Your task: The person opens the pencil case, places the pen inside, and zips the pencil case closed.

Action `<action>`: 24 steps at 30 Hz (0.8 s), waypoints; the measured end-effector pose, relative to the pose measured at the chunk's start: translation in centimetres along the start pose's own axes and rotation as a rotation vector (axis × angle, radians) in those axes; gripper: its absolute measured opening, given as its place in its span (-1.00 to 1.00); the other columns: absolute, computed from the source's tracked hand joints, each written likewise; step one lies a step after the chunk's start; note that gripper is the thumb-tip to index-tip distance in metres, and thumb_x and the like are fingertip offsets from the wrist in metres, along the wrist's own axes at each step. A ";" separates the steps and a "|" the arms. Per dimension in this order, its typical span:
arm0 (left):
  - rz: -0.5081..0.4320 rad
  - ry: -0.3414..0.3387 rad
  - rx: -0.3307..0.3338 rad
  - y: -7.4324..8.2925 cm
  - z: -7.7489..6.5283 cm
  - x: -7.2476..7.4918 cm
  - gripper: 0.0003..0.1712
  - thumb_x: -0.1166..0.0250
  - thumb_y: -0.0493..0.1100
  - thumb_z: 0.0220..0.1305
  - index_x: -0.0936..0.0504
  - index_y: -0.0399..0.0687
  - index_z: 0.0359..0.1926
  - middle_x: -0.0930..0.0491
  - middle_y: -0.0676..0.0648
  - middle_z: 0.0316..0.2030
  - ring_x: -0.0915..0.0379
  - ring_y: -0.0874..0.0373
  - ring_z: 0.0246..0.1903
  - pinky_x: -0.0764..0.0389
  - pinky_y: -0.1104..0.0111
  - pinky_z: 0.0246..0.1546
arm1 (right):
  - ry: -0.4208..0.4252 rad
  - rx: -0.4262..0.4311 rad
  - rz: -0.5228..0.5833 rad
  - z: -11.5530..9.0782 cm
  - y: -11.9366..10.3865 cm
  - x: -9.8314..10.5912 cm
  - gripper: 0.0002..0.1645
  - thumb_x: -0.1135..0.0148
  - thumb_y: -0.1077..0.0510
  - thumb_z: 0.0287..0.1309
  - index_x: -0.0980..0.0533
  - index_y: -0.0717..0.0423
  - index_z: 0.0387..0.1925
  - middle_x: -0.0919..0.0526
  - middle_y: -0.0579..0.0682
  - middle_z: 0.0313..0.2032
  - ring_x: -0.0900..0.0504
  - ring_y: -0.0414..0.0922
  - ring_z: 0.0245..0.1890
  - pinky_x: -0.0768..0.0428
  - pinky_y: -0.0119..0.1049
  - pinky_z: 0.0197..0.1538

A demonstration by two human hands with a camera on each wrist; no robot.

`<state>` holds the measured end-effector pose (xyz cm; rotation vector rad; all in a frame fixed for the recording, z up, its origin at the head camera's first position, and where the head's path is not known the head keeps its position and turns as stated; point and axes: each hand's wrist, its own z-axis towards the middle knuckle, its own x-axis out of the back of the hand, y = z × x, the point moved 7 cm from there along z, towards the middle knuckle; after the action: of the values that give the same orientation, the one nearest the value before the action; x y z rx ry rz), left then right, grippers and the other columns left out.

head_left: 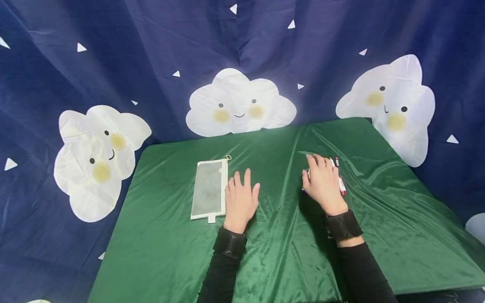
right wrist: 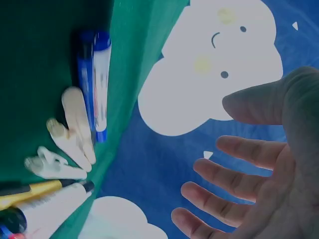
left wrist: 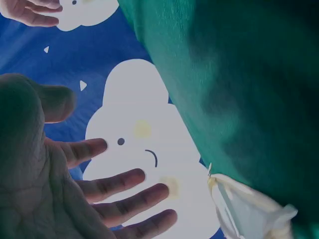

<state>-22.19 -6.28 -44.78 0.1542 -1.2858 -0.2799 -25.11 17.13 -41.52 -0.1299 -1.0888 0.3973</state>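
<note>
In the head view, we see a pouch (head_left: 207, 189) flat on the green-covered bench (head_left: 151, 248), just left of the left hand (head_left: 241, 202); the right hand (head_left: 323, 183) partly hides a cluster of markers (head_left: 342, 186). In the left wrist view, we find that hand released, fingers spread, apart from the pouch. In the right wrist view, we see that hand released too, its straight fingers clear of the markers.
</note>
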 end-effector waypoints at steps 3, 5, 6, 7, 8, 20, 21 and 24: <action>0.034 0.027 0.011 -0.6 0.3 0.3 -0.41 -0.02 0.11 0.54 -0.35 -0.07 0.43 -0.42 -0.39 0.26 -0.46 -0.31 0.13 -0.53 -0.08 0.08 | 0.015 0.012 -0.015 0.5 0.3 0.3 -0.49 -0.20 0.20 0.23 -0.48 0.35 0.18 -0.55 0.39 0.14 -0.47 0.41 0.11 -0.47 0.35 0.00; 0.050 0.031 0.019 -0.9 0.5 0.3 -0.42 -0.03 0.11 0.53 -0.37 -0.08 0.40 -0.44 -0.38 0.21 -0.47 -0.30 0.09 -0.53 -0.08 0.05 | 0.028 0.021 -0.032 0.9 0.5 0.5 -0.52 -0.22 0.21 0.22 -0.51 0.37 0.14 -0.57 0.40 0.09 -0.50 0.42 0.06 -0.49 0.33 -0.03; 0.061 0.027 0.022 -1.1 0.6 0.3 -0.43 -0.03 0.11 0.53 -0.37 -0.08 0.39 -0.44 -0.37 0.21 -0.47 -0.30 0.08 -0.53 -0.08 0.05 | 0.035 0.029 -0.042 1.0 0.6 0.6 -0.53 -0.24 0.22 0.21 -0.53 0.38 0.12 -0.58 0.41 0.06 -0.51 0.42 0.02 -0.51 0.32 -0.06; 0.068 0.020 0.026 -1.3 0.7 0.3 -0.43 -0.03 0.11 0.53 -0.37 -0.08 0.39 -0.45 -0.37 0.20 -0.47 -0.30 0.08 -0.53 -0.08 0.06 | 0.039 0.035 -0.052 1.2 0.7 0.6 -0.54 -0.25 0.23 0.20 -0.53 0.39 0.10 -0.59 0.42 0.04 -0.52 0.42 -0.01 -0.53 0.30 -0.09; 0.074 0.015 0.030 -1.5 0.9 0.2 -0.43 -0.03 0.11 0.53 -0.37 -0.08 0.39 -0.45 -0.37 0.20 -0.46 -0.30 0.08 -0.53 -0.08 0.06 | 0.037 0.039 -0.060 1.4 0.8 0.6 -0.55 -0.25 0.24 0.20 -0.54 0.39 0.10 -0.59 0.42 0.02 -0.53 0.42 -0.03 -0.54 0.29 -0.11; 0.039 -0.074 0.145 -5.2 2.5 -0.2 -0.41 -0.06 0.11 0.51 -0.34 -0.08 0.40 -0.42 -0.37 0.22 -0.44 -0.33 0.09 -0.53 -0.14 -0.02 | -0.088 0.023 -0.099 3.4 2.0 -1.1 -0.53 -0.23 0.20 0.23 -0.52 0.45 0.09 -0.57 0.49 -0.03 -0.53 0.43 -0.09 -0.56 0.28 -0.18; 0.039 -0.091 0.158 -5.6 2.6 -0.3 -0.40 -0.05 0.12 0.52 -0.32 -0.08 0.41 -0.41 -0.36 0.23 -0.43 -0.33 0.11 -0.52 -0.15 0.01 | -0.103 0.021 -0.103 3.6 2.1 -1.3 -0.53 -0.22 0.20 0.24 -0.51 0.45 0.10 -0.57 0.49 -0.03 -0.53 0.43 -0.08 -0.57 0.28 -0.17; 0.046 -0.120 0.192 -6.8 3.0 -0.4 -0.41 -0.02 0.14 0.53 -0.32 -0.07 0.40 -0.41 -0.35 0.23 -0.41 -0.33 0.14 -0.51 -0.18 0.04 | -0.180 -0.003 -0.102 4.0 2.3 -1.9 -0.50 -0.17 0.18 0.29 -0.48 0.46 0.14 -0.53 0.51 0.02 -0.49 0.45 -0.02 -0.55 0.31 -0.11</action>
<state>-26.02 -12.50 -46.15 0.2743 -1.4328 -0.1267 -30.02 18.15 -41.93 -0.0418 -1.2683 0.3198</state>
